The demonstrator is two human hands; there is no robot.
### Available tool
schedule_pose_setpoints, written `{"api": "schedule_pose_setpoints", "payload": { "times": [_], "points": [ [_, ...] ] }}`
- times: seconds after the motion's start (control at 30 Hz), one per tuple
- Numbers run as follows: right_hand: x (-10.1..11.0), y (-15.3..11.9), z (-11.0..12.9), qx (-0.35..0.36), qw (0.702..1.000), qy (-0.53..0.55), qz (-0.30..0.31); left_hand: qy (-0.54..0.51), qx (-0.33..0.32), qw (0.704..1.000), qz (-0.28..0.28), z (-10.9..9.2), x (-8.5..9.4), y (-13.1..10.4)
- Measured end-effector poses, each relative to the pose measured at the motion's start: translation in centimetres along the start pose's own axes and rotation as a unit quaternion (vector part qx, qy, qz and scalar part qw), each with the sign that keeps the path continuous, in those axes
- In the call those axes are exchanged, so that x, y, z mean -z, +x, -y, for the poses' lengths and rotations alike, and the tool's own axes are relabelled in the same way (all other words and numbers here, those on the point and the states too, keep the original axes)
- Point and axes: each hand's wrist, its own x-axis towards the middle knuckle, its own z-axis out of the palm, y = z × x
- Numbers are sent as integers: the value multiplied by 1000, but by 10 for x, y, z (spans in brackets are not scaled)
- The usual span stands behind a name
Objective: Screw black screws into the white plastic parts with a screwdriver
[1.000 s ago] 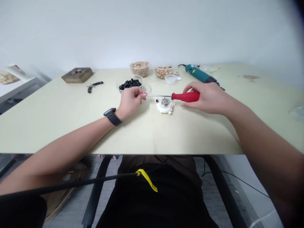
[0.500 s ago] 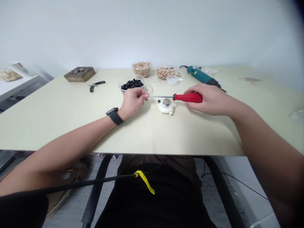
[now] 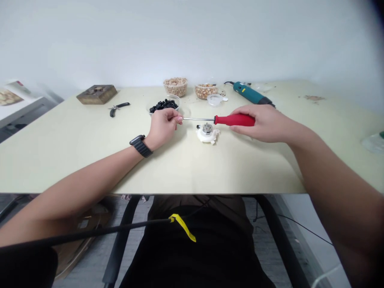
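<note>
A red-handled screwdriver lies level above the table, its metal shaft pointing left. My right hand is wrapped round the handle. At the shaft's far end, my left hand pinches the tip between thumb and fingers; whether a small part is also in that pinch is hidden. Just below the shaft sits a white plastic piece with a round metal motor on top. Neither hand touches it. A clear bowl of black pieces stands right behind my left hand.
Two tubs of light-coloured pieces stand at the back, near a small clear lid. A teal rotary power tool lies back right. Pliers and a brown block are on the left. A black cable crosses my lap.
The whole view has shifted slightly, so things on the table appear a little further left. Both hands keep the same hold on the screwdriver.
</note>
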Motion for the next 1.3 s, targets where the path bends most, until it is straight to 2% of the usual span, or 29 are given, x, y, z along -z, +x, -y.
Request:
{"api": "schedule_pose_setpoints", "payload": {
  "times": [0.1,0.17,0.27,0.4,0.53,0.67,0.83,0.97,1.07,1.17,1.3],
  "points": [
    [-4,2,-6,10,999,1,-45,-2,-3,1000,11,-6,-1,-4],
    [-5,3,-8,-14,999,1,-43,-1,-5,1000,20,-10,-2,-6],
    [-2,3,-6,-50,999,-5,-3,0,-2,1000,19,-12,-1,-7],
    [5,0,2,-41,998,14,50,-3,2,1000,3,-9,1,-3],
    [4,-3,5,-61,993,50,87,-8,7,1000,1,-8,1,-2],
    [2,-2,7,-34,998,13,48,-12,13,1000,4,-11,0,-2],
    [4,-1,3,-44,996,9,77,-14,26,1000,-3,-13,0,-1],
    [-2,0,-6,-20,999,14,44,-21,18,1000,7,-14,-1,-2],
    [-4,1,-4,-37,999,-4,34,-23,11,1000,11,-13,-1,-3],
    [0,0,2,-55,997,-21,56,-19,15,1000,6,-12,0,-2],
    [3,-1,0,-33,998,-5,61,-10,15,1000,11,-11,0,-2]
  ]
}}
